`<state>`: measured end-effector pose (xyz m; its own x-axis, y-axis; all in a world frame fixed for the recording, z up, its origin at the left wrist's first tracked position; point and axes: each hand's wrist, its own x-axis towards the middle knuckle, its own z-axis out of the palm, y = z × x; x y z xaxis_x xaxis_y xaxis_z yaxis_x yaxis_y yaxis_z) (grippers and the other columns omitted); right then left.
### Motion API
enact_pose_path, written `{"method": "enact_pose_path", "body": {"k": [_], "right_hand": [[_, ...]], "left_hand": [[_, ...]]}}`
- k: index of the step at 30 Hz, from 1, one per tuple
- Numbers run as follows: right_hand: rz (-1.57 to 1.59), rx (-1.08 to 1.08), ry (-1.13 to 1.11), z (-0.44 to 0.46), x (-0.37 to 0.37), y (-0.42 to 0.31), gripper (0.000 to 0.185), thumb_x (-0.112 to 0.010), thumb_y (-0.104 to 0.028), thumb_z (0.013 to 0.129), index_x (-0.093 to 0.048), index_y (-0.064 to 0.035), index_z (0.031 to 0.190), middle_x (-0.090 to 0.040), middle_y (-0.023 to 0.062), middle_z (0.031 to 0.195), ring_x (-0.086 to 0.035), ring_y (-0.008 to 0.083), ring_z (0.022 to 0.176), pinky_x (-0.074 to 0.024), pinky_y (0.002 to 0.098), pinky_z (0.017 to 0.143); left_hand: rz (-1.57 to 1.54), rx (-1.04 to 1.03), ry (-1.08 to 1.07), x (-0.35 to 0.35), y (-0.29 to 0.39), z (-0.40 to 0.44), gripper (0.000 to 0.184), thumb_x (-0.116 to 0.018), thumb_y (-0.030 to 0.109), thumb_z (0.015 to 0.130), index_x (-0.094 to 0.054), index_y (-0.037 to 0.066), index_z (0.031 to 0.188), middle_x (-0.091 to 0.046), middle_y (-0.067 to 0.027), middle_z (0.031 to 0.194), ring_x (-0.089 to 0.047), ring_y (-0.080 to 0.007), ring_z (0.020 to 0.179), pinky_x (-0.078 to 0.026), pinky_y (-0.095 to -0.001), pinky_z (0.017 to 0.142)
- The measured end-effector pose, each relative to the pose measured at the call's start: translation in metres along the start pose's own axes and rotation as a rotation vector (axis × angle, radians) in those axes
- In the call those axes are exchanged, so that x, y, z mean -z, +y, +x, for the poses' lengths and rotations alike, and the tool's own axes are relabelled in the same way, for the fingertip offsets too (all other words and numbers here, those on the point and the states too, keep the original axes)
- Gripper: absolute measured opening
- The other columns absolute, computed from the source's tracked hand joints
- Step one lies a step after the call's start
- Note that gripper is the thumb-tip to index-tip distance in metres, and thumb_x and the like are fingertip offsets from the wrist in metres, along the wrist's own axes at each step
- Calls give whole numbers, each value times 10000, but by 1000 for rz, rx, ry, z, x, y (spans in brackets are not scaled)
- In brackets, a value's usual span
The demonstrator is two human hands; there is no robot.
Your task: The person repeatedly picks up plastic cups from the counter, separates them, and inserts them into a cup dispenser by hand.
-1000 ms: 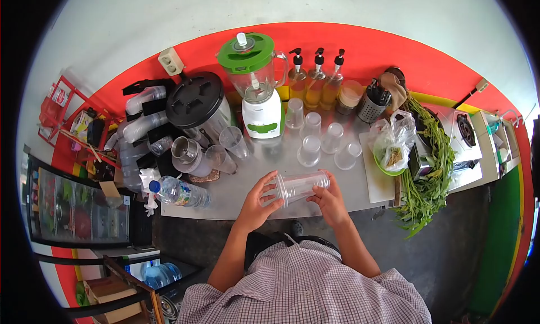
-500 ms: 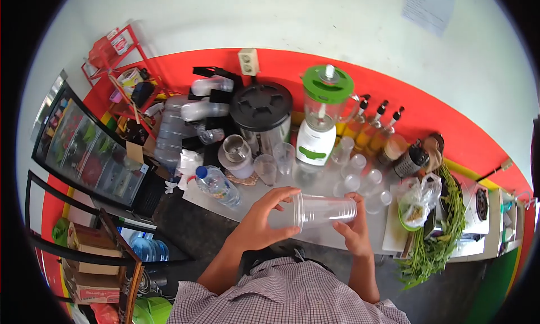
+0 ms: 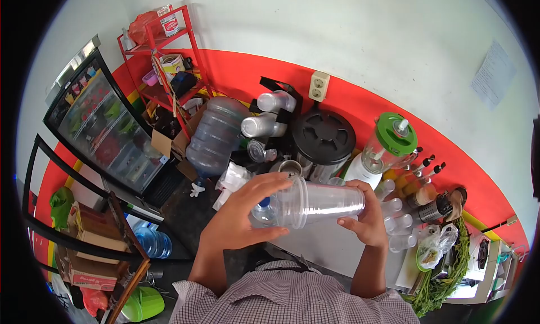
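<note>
A stack of clear plastic cups [image 3: 332, 203] lies sideways in front of my chest, held between both hands. My left hand [image 3: 239, 214] curves round the rim end, thumb below and fingers above. At the base end, my right hand [image 3: 368, 220] grips the stack, with its thumb on the near side. Behind the cups, a water bottle with a blue cap [image 3: 264, 211] is partly hidden. Beyond my right hand, several upside-down clear cups [image 3: 398, 222] stand on the table [image 3: 315, 242].
A green-lidded blender [image 3: 394, 135] and a black-lidded steel container [image 3: 323, 135] stand at the back, by several pump bottles [image 3: 419, 177]. Leafy greens [image 3: 450, 273] hang over the table's right end. To the left are a large water jug [image 3: 216, 135], a red shelf [image 3: 169, 59] and a glass-door fridge [image 3: 107, 121].
My view has swung left, so the table things appear further right. Both hands still hold the cup stack, which has moved left over the table, in front of the water bottle.
</note>
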<state>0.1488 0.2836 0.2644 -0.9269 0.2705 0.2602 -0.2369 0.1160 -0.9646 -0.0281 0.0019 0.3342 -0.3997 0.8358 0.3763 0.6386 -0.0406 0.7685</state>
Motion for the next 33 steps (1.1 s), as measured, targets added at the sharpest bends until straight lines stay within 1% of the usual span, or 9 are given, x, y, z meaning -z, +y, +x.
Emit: {"method": "enact_pose_path", "body": {"k": [6, 11, 14, 17, 19, 21, 23, 29, 33], "right_hand": [[70, -20, -78, 61, -38, -19, 897, -855, 66, 839, -410, -32, 1612, -592, 106, 1438, -575, 210, 1352, -452, 371, 1154], [29, 94, -70, 109, -79, -10, 879, -814, 96, 869, -390, -15, 1631, -584, 148, 1488, -592, 217, 1355, -467, 372, 1159], [-25, 125, -35, 130, -108, -3, 857, -817, 80, 880, -409, -27, 1627, -581, 162, 1506, -597, 221, 1357, -477, 389, 1161], [-80, 107, 29, 148, -134, 1, 807, -839, 30, 872, -470, -26, 1587, -590, 183, 1496, -621, 287, 1339, -487, 422, 1145], [-412, 263, -8, 160, -144, 2, 758, -864, -32, 850, -532, -10, 1530, -595, 210, 1479, -634, 379, 1306, -487, 457, 1127], [-449, 276, 8, 169, -159, -1, 726, -872, -71, 836, -565, 3, 1490, -600, 232, 1454, -616, 442, 1293, -472, 486, 1128], [-688, 403, 40, 176, -167, 3, 725, -858, -50, 830, -576, -38, 1497, -591, 221, 1449, -659, 424, 1233, -544, 475, 1039], [-816, 228, 92, 179, -191, 3, 761, -790, -11, 803, -573, -134, 1522, -519, 195, 1493, -738, 367, 1046, -636, 450, 777], [-839, 144, 129, 188, -200, 11, 761, -757, 1, 808, -564, -150, 1528, -506, 193, 1513, -737, 364, 1042, -638, 461, 801]], "left_hand": [[-246, 49, 119, 27, -66, -4, 903, -946, 161, 780, -542, 58, 1581, -546, -134, 1623, -565, -300, 1458, -477, -426, 1162], [-418, 180, 202, 37, -103, -2, 877, -848, 46, 886, -436, 41, 1660, -578, -162, 1602, -586, -262, 1433, -437, -413, 1199], [-341, 188, 299, 44, -133, -4, 806, -801, 13, 928, -444, 27, 1651, -621, -172, 1558, -624, -243, 1380, -433, -383, 1190], [-220, 200, 357, 53, -154, -2, 762, -771, 9, 961, -441, 10, 1648, -645, -133, 1536, -630, -178, 1330, -484, -370, 1127], [-241, 212, 388, 52, -177, 3, 734, -765, 9, 966, -466, 20, 1637, -656, -131, 1524, -635, -180, 1327, -491, -371, 1114], [-267, 225, 414, 54, -190, 9, 707, -758, 9, 971, -491, 30, 1625, -667, -130, 1512, -640, -182, 1324, -497, -372, 1100], [-232, 279, 368, 57, -198, 19, 669, -744, -3, 978, -522, 46, 1607, -675, -129, 1500, -653, -188, 1312, -510, -358, 1062], [-255, 203, 421, 54, -219, 47, 622, -733, 5, 970, -560, 34, 1566, -712, -138, 1447, -710, -217, 1244, -531, -382, 1014], [-232, 239, 411, 58, -245, 56, 576, -717, -24, 976, -591, 17, 1536, -718, -157, 1418, -689, -228, 1276, -517, -372, 1066]]}}
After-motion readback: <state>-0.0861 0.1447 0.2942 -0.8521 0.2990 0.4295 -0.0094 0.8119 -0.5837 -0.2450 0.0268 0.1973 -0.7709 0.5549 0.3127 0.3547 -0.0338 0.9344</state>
